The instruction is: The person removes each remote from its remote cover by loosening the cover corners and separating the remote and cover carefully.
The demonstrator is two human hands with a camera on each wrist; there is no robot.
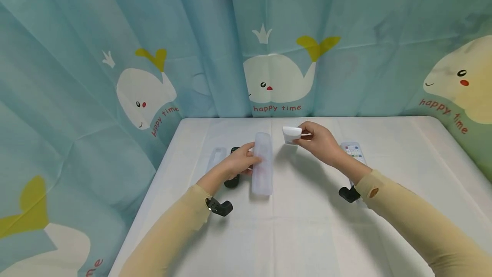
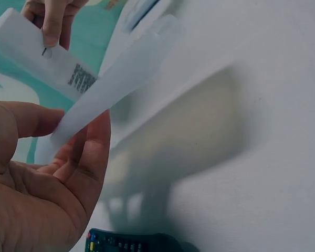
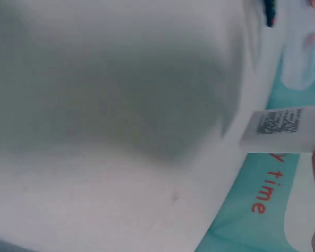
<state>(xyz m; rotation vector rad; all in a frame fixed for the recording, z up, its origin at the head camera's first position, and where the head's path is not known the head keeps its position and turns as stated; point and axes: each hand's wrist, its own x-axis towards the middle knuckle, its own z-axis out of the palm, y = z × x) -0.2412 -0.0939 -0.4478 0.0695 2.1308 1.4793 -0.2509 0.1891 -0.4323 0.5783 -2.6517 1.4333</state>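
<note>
My left hand [image 1: 240, 161] pinches a long translucent plastic sleeve [image 1: 262, 181] between thumb and fingers, above the white table. In the left wrist view the sleeve [image 2: 128, 68] slants up, its far end raised. My right hand [image 1: 319, 142] grips a white remote control [image 1: 292, 132], just right of the sleeve. The remote's back [image 3: 304, 128], with a printed label near one end, shows in the right wrist view. From the left wrist view, the sleeve partly overlaps the remote's labelled end.
A black remote control [image 1: 232, 182] lies on the table under my left wrist. Beside it to the left is another translucent sleeve [image 1: 218, 154]. Under my right forearm lies a pale remote with coloured buttons [image 1: 353, 149]. A blue whale-print curtain [image 1: 215, 72] hangs behind the table.
</note>
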